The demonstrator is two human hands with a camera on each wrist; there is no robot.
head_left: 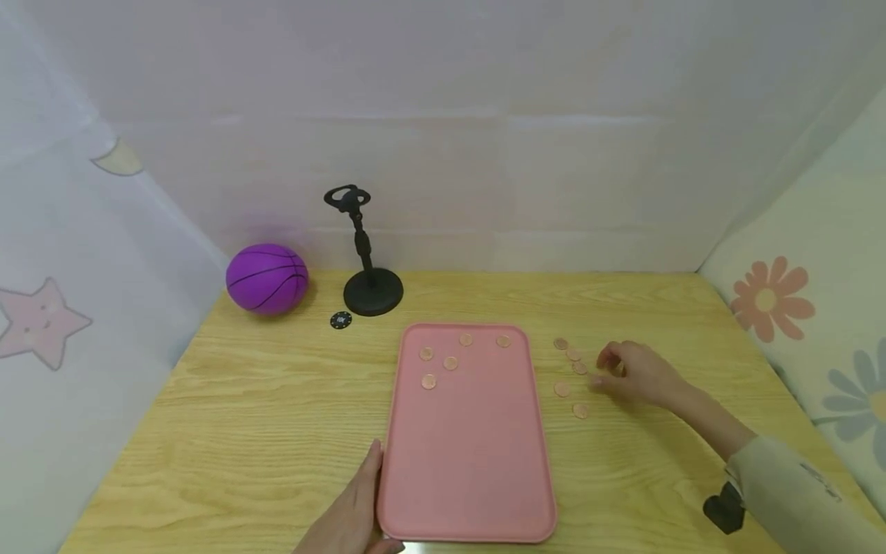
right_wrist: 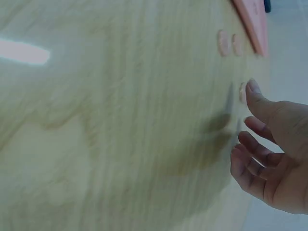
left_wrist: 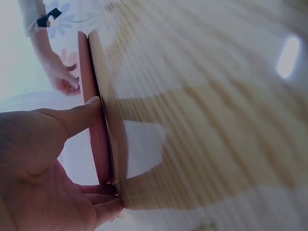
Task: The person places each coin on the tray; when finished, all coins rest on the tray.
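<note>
My left hand [head_left: 349, 508] grips the near left corner of a pink rectangular tray [head_left: 477, 462], thumb and fingers spread around its edge in the left wrist view. Several copper-coloured coins [head_left: 429, 382] lie flat in the tray's far part. To the right of the tray, several more coins [head_left: 561, 389] are scattered on the wooden table. Just right of these, my right hand [head_left: 640, 373] hovers low over the tabletop with fingers loosely bent and nothing between them. In the right wrist view its thumb [right_wrist: 257, 96] overlaps one coin, apart from the other fingers.
At the back left sit a purple basketball [head_left: 267, 278] and a black stand [head_left: 374, 292] with a ring on top. A black poker chip [head_left: 341, 320] lies in front of them. Pale cloth walls [head_left: 443, 154] enclose the wooden table [head_left: 263, 431] at the back and sides.
</note>
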